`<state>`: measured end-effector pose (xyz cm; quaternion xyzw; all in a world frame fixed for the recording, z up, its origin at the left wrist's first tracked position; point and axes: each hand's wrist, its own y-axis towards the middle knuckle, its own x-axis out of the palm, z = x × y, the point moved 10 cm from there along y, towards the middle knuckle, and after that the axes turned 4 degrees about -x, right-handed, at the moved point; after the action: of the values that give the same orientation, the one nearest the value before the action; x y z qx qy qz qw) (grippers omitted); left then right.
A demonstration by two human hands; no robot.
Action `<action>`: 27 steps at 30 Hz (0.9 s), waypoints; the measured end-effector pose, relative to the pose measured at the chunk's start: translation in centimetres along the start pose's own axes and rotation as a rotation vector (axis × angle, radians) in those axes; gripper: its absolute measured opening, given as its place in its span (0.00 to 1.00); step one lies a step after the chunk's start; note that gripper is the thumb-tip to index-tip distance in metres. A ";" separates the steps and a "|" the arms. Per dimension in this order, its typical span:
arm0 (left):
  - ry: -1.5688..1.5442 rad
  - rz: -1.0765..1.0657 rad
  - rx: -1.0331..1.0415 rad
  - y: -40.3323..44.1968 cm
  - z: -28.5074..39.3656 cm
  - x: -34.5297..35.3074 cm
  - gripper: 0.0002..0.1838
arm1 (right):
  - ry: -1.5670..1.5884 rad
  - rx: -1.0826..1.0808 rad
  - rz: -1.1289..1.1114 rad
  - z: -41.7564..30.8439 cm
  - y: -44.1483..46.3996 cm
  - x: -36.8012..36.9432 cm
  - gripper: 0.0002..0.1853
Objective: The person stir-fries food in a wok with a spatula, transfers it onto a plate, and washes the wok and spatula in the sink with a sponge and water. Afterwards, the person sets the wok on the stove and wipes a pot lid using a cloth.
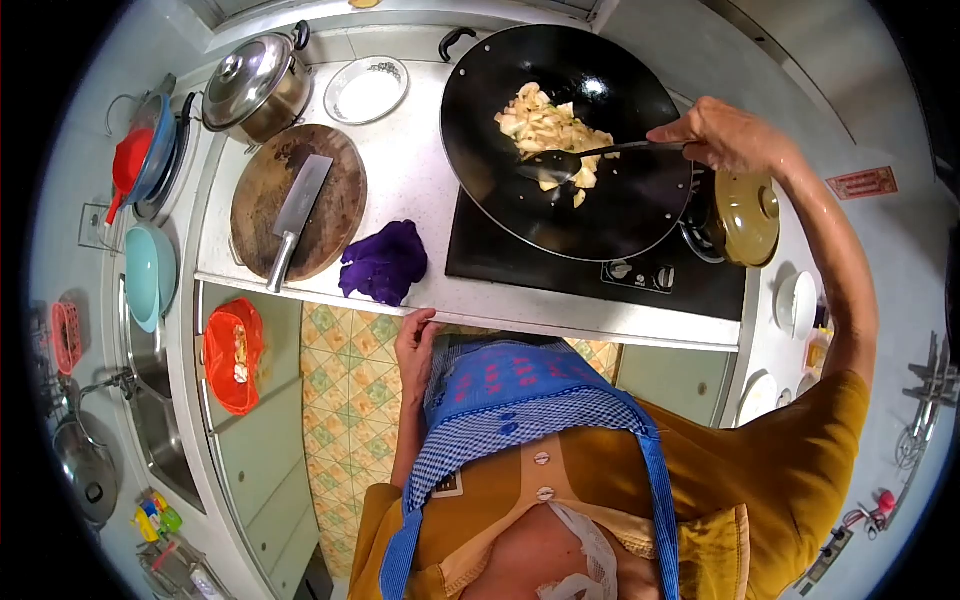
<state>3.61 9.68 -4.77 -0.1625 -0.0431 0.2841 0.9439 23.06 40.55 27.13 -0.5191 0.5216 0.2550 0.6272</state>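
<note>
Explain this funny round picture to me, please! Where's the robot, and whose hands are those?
There's no robot here, just a person with two bare hands. They wear a camera on their head, looking forward and down, so you see their blue apron below.

The right hand holds a black spatula in pale food pieces inside a big wok. The left hand is by the counter's front edge; I see nothing in it.

On the white counter, left of the wok, are a purple cloth, a round chopping board with a cleaver on it, a lidded pot and a white plate.
</note>
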 end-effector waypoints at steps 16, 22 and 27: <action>0.080 0.148 0.074 0.4 3.2 -1.2 0.11 | 1.243 0.328 -0.512 12.3 1.3 13.9 0.19; 0.128 0.147 0.126 2.2 7.1 -0.4 0.11 | 1.000 0.276 -0.300 12.0 2.5 14.4 0.18; 0.126 0.175 0.186 2.9 7.2 -1.7 0.11 | 1.052 0.299 -0.303 11.5 1.9 15.2 0.19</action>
<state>-0.59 13.02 1.04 -0.0952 0.0573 0.3574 0.9273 30.88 48.39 11.45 -0.5511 0.7138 -0.2076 0.3790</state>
